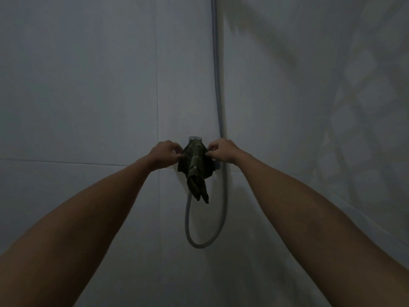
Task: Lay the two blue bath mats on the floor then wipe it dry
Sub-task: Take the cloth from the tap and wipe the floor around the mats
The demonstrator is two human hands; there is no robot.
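A dark green cloth (195, 171) hangs draped over a chrome shower tap (195, 138) on the tiled wall, its lower end dangling. My left hand (164, 152) pinches the cloth's left edge. On the other side my right hand (222, 151) pinches the right edge. Both arms reach straight out toward the wall. No blue bath mat and no floor are in view.
A grey shower hose (218, 85) runs down the wall corner and loops below the tap (205, 244). Pale wall tiles (88, 85) fill the left, and a patterned wall (354, 96) stands at the right. The light is dim.
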